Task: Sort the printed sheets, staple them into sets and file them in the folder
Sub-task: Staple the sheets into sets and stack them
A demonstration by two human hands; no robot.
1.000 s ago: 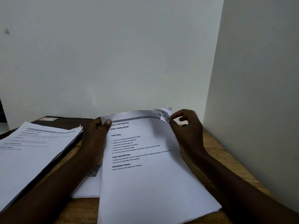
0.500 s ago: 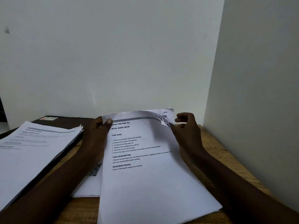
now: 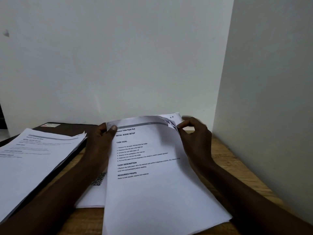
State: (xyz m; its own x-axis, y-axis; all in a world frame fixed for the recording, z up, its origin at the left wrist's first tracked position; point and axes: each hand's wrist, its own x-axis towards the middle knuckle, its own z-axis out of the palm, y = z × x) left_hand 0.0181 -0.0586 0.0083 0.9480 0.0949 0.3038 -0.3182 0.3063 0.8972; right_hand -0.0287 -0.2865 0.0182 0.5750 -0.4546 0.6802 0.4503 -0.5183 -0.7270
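A stack of printed sheets (image 3: 152,192) headed "Replace Toilet Paper Roll" lies in front of me on the wooden table (image 3: 237,168). My left hand (image 3: 100,146) pinches the stack's top left corner, thumb on the page. My right hand (image 3: 194,139) curls the top right corners back with its thumb, baring a lower sheet marked "67". A second pile of printed sheets (image 3: 33,160) rests on a dark folder (image 3: 67,128) at the left.
Another white sheet (image 3: 91,195) with a dark printed patch lies under the stack and my left forearm. A white wall stands close behind the table and a white partition (image 3: 271,99) closes off the right side.
My right hand has kept leafing through the top right corners; the bared sheet's handwritten number went from 66 to 67. My left hand has stayed on the top left corner.
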